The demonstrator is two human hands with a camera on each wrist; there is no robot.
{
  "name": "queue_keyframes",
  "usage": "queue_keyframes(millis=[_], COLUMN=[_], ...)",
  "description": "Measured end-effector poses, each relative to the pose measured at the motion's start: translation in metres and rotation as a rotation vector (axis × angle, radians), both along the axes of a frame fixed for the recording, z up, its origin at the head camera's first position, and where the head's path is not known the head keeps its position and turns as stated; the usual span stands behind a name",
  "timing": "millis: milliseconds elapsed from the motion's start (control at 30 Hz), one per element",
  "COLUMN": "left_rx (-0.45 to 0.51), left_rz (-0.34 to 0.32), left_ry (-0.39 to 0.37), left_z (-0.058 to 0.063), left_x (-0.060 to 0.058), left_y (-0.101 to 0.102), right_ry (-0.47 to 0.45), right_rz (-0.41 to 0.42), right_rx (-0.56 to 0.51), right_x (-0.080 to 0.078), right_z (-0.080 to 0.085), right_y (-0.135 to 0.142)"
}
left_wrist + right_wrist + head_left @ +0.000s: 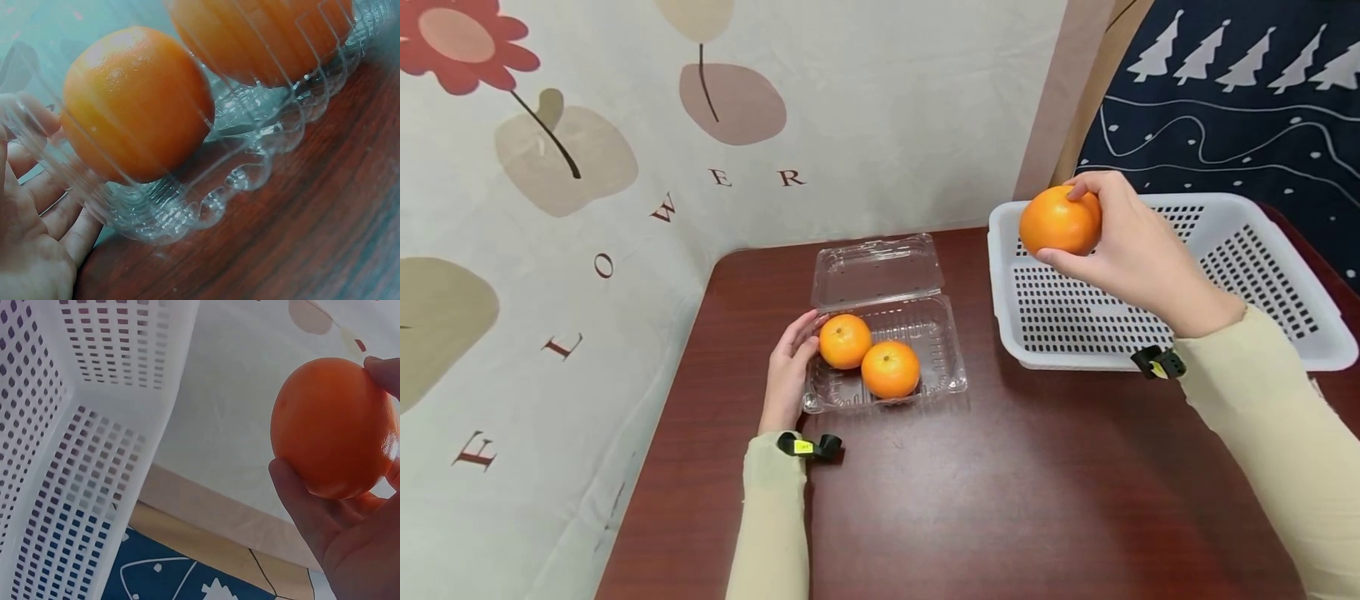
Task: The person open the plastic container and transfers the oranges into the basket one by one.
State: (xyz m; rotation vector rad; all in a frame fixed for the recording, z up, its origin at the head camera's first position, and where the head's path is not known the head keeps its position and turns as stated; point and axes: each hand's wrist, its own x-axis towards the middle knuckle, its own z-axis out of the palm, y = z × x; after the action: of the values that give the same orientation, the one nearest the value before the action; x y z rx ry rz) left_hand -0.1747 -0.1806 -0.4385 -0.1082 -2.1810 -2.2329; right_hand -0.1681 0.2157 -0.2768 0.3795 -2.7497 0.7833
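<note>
right hand point(1123, 242) grasps an orange point(1056, 221) in the head view, thumb below and fingertips above; the fruit shows over the far left part of a white slotted plastic basket point(1067, 360). left hand point(785, 371) is relaxed, its fingers touching the left side of a clear plastic clamshell box point(936, 350) without clenching. the box sits on a reddish-brown tabletop point(1000, 508) well to the left of the basket, its lid point(876, 275) folded back at the far side. inside are two more oranges: the left orange point(845, 342), near the hand, and the right orange point(891, 369), just beside it and nearer the front. behind hangs a pale printed sheet point(880, 125).

from the left wrist, both boxed oranges show through the clear wall, one whole and the other cut off at the top; fingers lie against the plastic.

from the right wrist, thumb and fingers curl around the held orange, which shows apart from the basket's slotted wall, with the pale sheet behind.
</note>
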Motion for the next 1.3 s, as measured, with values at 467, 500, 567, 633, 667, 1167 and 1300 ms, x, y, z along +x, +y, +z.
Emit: queue_keyframes(millis=[467,500,567,633,667,1167,1300], left_rx=[0.000,0.000,-0.001,0.000,0.001,-0.009,-0.010], left_rz=[0.001,0.000,0.001,0.002,0.001,0.003,-0.001], left_ry=[0.005,0.005,0.005,0.006,0.006,0.008,0.015], left_z=[0.001,0.001,0.001,0.001,0.001,0.001,0.002], left_x=[0.001,0.001,0.001,0.001,0.001,0.002,0.001], left_y=[0.000,0.000,0.000,0.000,0.000,-0.001,0.000], right_ry=[-0.006,-0.015,-0.029,-0.043,-0.049,-0.114,-0.148], right_rz=[0.031,0.031,0.032,0.031,0.028,-0.008,-0.025], right_rx=[0.052,0.052,0.052,0.051,0.054,0.049,0.033], right_x=[-0.009,-0.010,-0.012,-0.013,-0.014,-0.025,-0.028], right_z=[-0.001,-0.002,-0.003,-0.003,-0.004,-0.009,-0.010], right_y=[0.010,0.011,0.013,0.015,0.016,0.032,0.037])
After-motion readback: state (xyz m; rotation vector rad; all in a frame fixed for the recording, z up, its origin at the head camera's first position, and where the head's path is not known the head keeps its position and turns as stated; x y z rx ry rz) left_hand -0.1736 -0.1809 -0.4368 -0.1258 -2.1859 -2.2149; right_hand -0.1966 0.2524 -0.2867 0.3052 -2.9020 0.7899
